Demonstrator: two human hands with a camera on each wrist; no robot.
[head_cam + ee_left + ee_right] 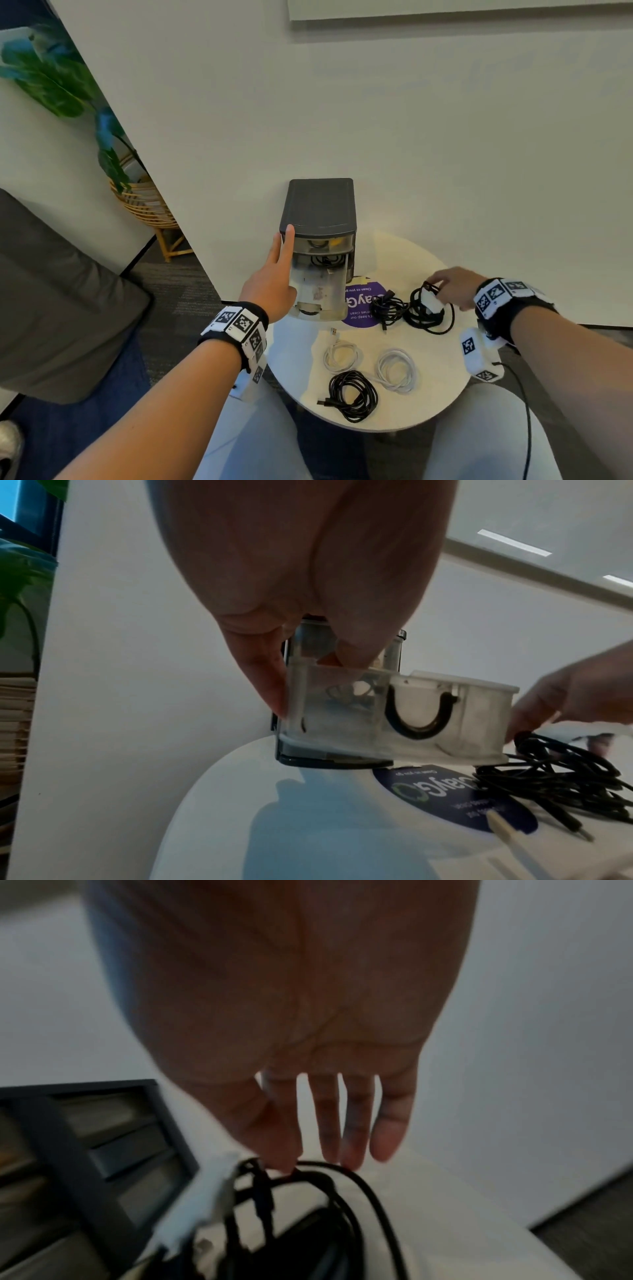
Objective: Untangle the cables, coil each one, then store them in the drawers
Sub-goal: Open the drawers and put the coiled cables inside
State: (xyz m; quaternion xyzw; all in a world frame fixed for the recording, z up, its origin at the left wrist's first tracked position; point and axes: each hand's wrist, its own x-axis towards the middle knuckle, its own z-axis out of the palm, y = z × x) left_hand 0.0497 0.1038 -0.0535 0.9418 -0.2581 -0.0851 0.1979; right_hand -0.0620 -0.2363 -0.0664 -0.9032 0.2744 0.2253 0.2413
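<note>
At about nine o'clock of the round, matte white counter (442, 404), the left hand (274, 284) reaches to the small drawer unit (320, 202), a boxy tower with a dark grey, rounded-corner plastic top. Its grip is narrow: thumb and fingertips (274, 693) pinch the near left corner of the pulled-out drawer (445, 723), a frosted, translucent plastic tray with a U-shaped cut-out in its front, while the forefinger lies straight up along the tower's side. A dark coil shows dimly inside the open drawer.

At the centre, a round purple sticker (359, 308) with white lettering lies flat on the counter, partly under the drawer. Towards six o'clock lie three neat loops: a thin cream cable (339, 354) with a metal plug, a glossy black cable (352, 394), and a white cable (397, 370) just beside it.

At about two o'clock sit a smaller, loose black bundle (387, 306) and, touching it, a larger black coil (428, 313) with a white block-shaped adapter (432, 303) lying on it. The right hand (452, 286) hangs over this coil, its grip narrow, thumb and forefinger pinching the coil's top strands while the other fingers (387, 1123) point down, straight and spread; the wrist view there is blurred.
</note>
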